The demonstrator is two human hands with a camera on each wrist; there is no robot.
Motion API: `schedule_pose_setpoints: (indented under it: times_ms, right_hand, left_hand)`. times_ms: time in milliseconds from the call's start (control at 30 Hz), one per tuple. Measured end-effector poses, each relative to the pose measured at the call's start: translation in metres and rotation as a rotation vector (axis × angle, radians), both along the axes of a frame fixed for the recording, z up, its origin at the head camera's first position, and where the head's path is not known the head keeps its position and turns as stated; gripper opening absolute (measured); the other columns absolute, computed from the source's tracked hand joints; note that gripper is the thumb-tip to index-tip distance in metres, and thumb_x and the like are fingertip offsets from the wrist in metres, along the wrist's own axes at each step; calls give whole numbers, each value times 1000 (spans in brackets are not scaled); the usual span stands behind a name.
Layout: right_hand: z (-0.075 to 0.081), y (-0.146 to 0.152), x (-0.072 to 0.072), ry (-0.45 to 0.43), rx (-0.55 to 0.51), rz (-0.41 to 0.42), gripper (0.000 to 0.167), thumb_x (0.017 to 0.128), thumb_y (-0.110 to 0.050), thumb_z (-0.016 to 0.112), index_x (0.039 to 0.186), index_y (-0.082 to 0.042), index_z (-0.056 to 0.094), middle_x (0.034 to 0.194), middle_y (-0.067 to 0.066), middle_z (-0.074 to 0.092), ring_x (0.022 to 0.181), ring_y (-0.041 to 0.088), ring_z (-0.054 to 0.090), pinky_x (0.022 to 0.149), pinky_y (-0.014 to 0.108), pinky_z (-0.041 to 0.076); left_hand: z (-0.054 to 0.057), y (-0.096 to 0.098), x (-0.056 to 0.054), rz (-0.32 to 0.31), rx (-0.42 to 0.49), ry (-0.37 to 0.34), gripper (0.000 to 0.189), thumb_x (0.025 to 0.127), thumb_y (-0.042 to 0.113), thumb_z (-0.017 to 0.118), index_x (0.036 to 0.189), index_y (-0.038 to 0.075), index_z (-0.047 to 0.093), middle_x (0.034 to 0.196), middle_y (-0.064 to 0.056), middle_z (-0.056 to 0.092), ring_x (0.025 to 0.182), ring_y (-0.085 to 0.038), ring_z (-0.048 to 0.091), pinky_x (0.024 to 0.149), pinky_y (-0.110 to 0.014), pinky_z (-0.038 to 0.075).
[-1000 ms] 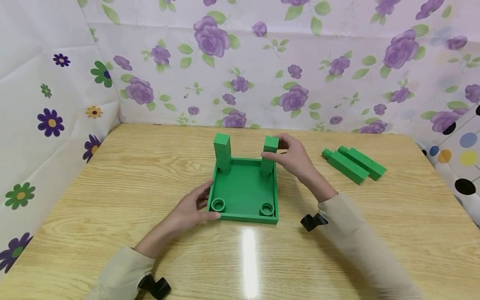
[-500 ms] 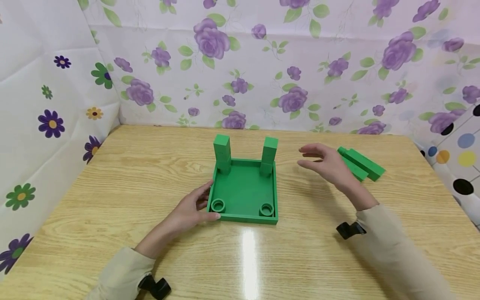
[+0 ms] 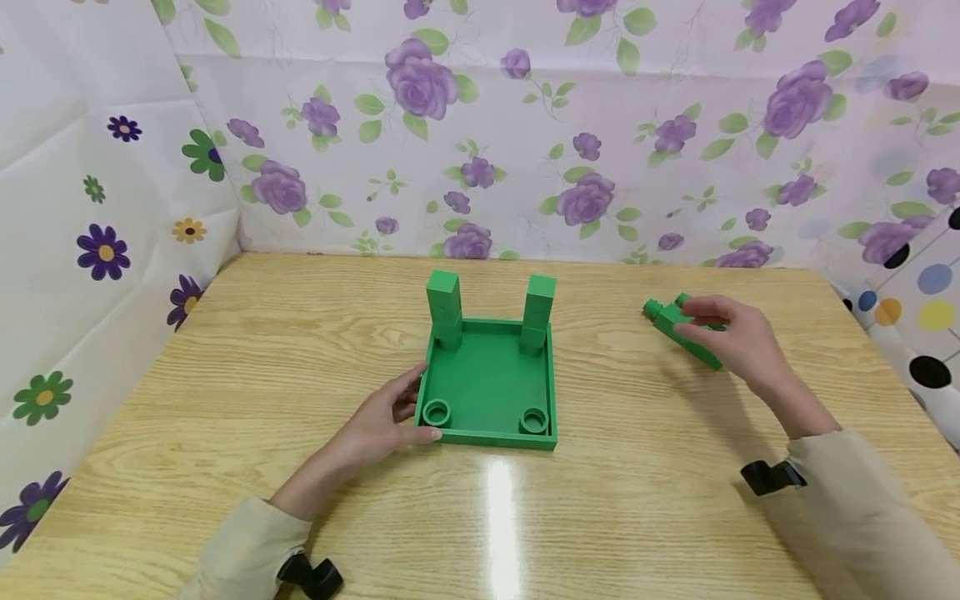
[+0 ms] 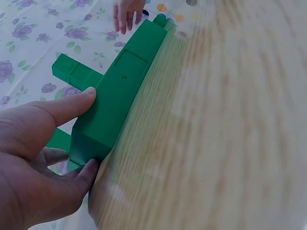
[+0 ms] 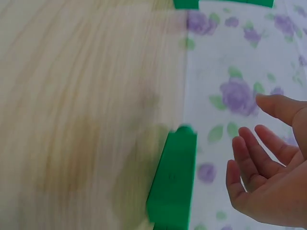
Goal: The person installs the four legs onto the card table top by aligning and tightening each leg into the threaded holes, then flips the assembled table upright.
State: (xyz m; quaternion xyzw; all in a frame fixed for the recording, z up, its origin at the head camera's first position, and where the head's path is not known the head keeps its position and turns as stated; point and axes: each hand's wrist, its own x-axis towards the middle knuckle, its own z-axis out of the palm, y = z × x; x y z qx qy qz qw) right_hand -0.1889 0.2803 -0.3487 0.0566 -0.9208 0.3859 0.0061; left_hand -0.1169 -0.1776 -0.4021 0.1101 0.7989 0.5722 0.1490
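Observation:
A green square tray-like base (image 3: pixel 483 379) lies on the table, with a square post (image 3: pixel 444 302) standing at its back left corner and another post (image 3: pixel 540 304) at its back right. Round sockets (image 3: pixel 534 429) occupy the front corners. My left hand (image 3: pixel 378 425) grips the front left corner, its thumb on the front wall and fingers at the side, as the left wrist view also shows on the base (image 4: pixel 120 91). My right hand (image 3: pixel 742 337) hovers over two loose green posts (image 3: pixel 686 337), partly covering them. Its fingers are loosely bent, with nothing between them in the right wrist view.
The wooden table (image 3: pixel 300 317) meets a floral sheet (image 3: pixel 525 125) at the back. More patterned sheets hang at left and right. Both wrists carry a black device (image 3: pixel 772 477).
My right hand has let go of the back right post and moved right to the loose posts. The post stays upright. My left hand keeps its grip on the base.

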Motion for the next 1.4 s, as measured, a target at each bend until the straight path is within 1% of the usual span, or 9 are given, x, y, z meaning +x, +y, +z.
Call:
schedule_pose_setpoints:
  times_ms: [200, 400, 567, 700, 833, 900, 967, 1100, 1400]
  right_hand:
    - [-10, 32, 7, -26, 44, -82, 58, 95, -41, 60, 134, 2, 52, 126, 24, 55, 114, 37, 49, 78, 29, 47]
    - [-15, 49, 12, -63, 72, -107, 64, 95, -44, 58, 137, 3, 49, 132, 28, 51, 121, 46, 43, 87, 54, 45]
    - [-17, 53, 11, -94, 62, -96, 66, 95, -44, 59, 138, 5, 47, 135, 30, 48, 124, 48, 41, 91, 58, 42]
    - [-20, 54, 11, -139, 31, -77, 70, 93, -43, 62, 140, 6, 45, 137, 30, 46, 124, 46, 42, 86, 34, 49]
    - [-25, 55, 10, -157, 15, -65, 72, 92, -41, 65, 141, 8, 43, 137, 32, 45, 123, 46, 43, 70, 9, 44]
    - [-27, 54, 10, -152, 31, -58, 73, 92, -39, 66, 141, 10, 41, 137, 34, 44, 122, 47, 44, 72, 14, 49]
    - [-30, 53, 8, -147, 57, -51, 74, 92, -37, 66, 141, 12, 39, 135, 36, 43, 120, 48, 45, 79, 27, 53]
    - [-33, 51, 7, -153, 125, -46, 77, 92, -36, 66, 140, 15, 36, 130, 38, 46, 116, 50, 47, 86, 54, 49]
    - [-33, 47, 6, -128, 206, -37, 77, 86, -29, 74, 135, 20, 39, 119, 39, 52, 106, 51, 52, 80, 56, 50]
  left_hand:
    - [-1, 1, 0, -6, 5, 2, 92, 81, 8, 79, 154, 5, 22, 135, -18, 46, 118, -30, 49, 106, -42, 38]
    - [-1, 1, 1, -2, 6, -4, 92, 81, 9, 79, 154, 6, 22, 134, -17, 46, 118, -30, 49, 107, -43, 37]
    - [1, 1, 1, 3, 3, -5, 92, 81, 9, 79, 154, 6, 22, 132, -17, 47, 118, -30, 49, 107, -44, 36]
    - [1, 1, 2, 1, 0, -5, 92, 81, 9, 79, 154, 6, 22, 133, -17, 47, 118, -30, 49, 107, -44, 37]
    - [1, 1, 2, 0, -5, -7, 92, 81, 9, 79, 154, 6, 23, 134, -17, 46, 118, -30, 49, 106, -43, 37]
    - [1, 1, 2, 0, -7, -6, 92, 81, 9, 79, 154, 6, 23, 134, -17, 46, 118, -30, 49, 106, -43, 37]
    - [1, 0, 2, 1, -9, -6, 91, 81, 10, 79, 154, 6, 23, 134, -17, 47, 118, -30, 49, 106, -43, 37]
    - [1, 0, 2, 3, -6, -6, 91, 82, 9, 78, 154, 6, 23, 134, -18, 47, 118, -30, 49, 106, -44, 38]
    - [1, 0, 1, -4, 5, -6, 92, 82, 9, 78, 154, 6, 22, 134, -18, 46, 119, -30, 49, 106, -43, 37]
